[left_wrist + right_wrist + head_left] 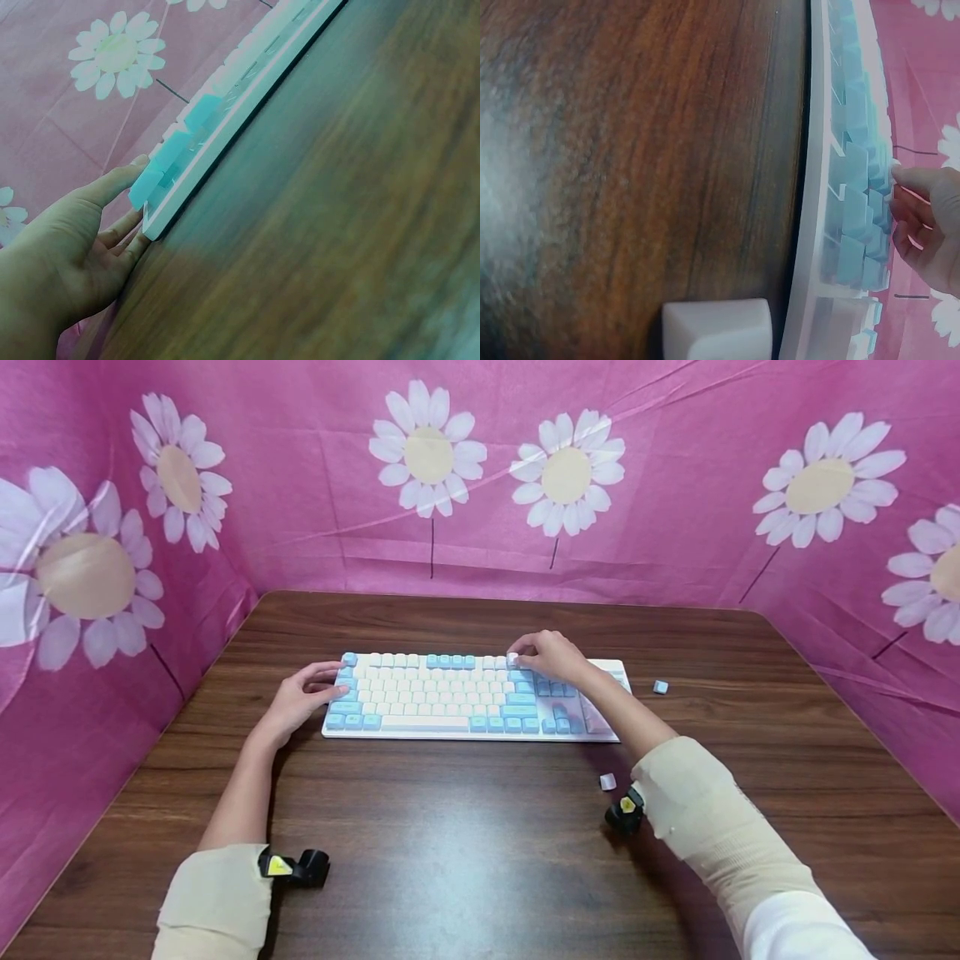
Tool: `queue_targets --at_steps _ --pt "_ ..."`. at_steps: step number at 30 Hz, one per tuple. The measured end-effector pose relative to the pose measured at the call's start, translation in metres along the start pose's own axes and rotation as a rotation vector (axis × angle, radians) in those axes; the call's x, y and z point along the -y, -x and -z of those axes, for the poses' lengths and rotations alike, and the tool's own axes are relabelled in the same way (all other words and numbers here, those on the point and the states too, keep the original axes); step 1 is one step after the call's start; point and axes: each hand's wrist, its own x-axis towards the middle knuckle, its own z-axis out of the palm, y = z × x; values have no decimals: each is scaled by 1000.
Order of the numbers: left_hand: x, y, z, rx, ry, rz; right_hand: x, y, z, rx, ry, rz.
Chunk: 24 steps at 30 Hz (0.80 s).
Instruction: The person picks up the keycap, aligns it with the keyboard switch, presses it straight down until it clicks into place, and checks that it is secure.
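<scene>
A white keyboard (427,733) with white and light-blue keycaps lies across the middle of the table. My left hand (298,700) grips its left end. In the left wrist view the thumb (120,180) lies over the corner keys, and the other fingers are against the side of the case. At the back row, toward the right, my right hand (553,656) pinches a white keycap (513,658) between thumb and fingertip. The right wrist view has the fingers (919,217) just beyond the blue keys, partly hiding that keycap.
One loose light-blue keycap (661,687) lies right of the keyboard. Another loose keycap, whitish (607,782), sits in front of it near the right wrist camera (626,810). The wooden table (450,843) meets a pink flowered cloth (300,485) behind and at both sides.
</scene>
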Motion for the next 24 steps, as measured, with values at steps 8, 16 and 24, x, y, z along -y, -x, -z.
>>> queue_targets --at_steps 8,16,24 --pt "0 0 -1 -6 2 -11 1 1 2 21 -21 0" --pt "-1 0 -1 -9 1 -12 0 1 3 34 -26 31" --pt "-2 0 -1 -3 24 -14 1 -1 6 73 0 10"
